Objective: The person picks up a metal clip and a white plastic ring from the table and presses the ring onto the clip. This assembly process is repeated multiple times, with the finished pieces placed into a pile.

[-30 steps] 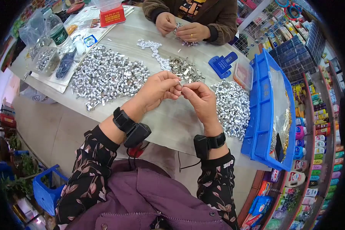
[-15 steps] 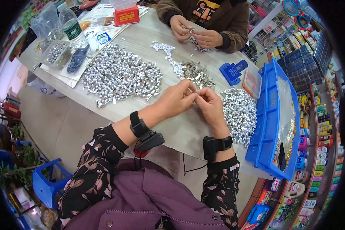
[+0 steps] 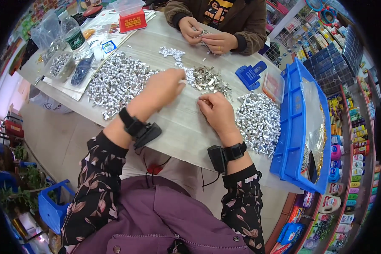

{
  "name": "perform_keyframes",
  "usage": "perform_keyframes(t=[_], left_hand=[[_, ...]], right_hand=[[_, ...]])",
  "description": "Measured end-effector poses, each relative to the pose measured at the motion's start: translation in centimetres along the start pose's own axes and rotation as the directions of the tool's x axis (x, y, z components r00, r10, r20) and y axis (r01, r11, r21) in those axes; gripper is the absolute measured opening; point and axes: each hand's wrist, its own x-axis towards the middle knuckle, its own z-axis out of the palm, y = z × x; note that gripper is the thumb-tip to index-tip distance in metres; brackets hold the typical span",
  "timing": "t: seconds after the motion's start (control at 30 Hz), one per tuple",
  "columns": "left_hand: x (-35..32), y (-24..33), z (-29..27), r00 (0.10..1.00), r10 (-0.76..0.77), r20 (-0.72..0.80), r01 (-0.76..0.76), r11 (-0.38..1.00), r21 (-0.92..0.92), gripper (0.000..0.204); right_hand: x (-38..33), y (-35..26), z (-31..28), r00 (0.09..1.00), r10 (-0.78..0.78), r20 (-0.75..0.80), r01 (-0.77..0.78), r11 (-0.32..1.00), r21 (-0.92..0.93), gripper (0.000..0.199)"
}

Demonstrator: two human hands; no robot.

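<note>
My left hand (image 3: 164,89) is over the right edge of a broad heap of small silver pieces with white round tops (image 3: 116,80). Motion blurs its fingers, so what they hold, if anything, does not show. Beside a small pile of bare flat metal clips (image 3: 211,81), my right hand (image 3: 218,113) has its fingers curled and thumb pressed close. Anything in that pinch is too small or hidden to make out. A trail of white round pieces (image 3: 172,52) runs to the clips. Right of my right hand lies a second heap of silver pieces (image 3: 258,125).
Across the table, a person's hands (image 3: 207,38) hold small pieces. A blue plastic holder (image 3: 250,76), a clear lidded box (image 3: 274,86) and a large blue crate (image 3: 288,127) line the right side. A water bottle (image 3: 74,36) and a plastic tub (image 3: 60,65) stand at left.
My hands were together, fingertips meeting, near the clips. They have parted: the left has moved left and farther away to the heap, while the right stays near the clips, shifted slightly left.
</note>
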Motion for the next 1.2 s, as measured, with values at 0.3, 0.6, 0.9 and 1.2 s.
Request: perform_keyframes(t=[0.3,0.6,0.9,1.2], left_hand=[[1.7,1.6,3.3,0.995,0.064,0.081,-0.071,0.993,0.09,0.012],[0.7,1.9,2.6,0.994,0.078,0.078,-0.087,0.988,0.125,0.012],[-0.4,3.4,2.2,0.966,-0.152,0.207,0.253,0.425,-0.869,0.015],[-0.2,2.8,1.9,0.919,-0.052,0.39,0.393,0.188,-0.9,0.017]], right_hand=[[0.0,-0.3,-1.4,0.992,0.068,0.103,-0.068,0.998,-0.001,0.013],[-0.1,0.8,-1.2,0.945,0.303,0.122,-0.315,0.743,0.591,0.013],[-0.1,0.0,-0.9,0.995,0.071,0.07,-0.1,0.715,0.692,0.012],[-0.1,0.1,-1.9,0.937,0.273,0.22,-0.325,0.44,0.837,0.012]])
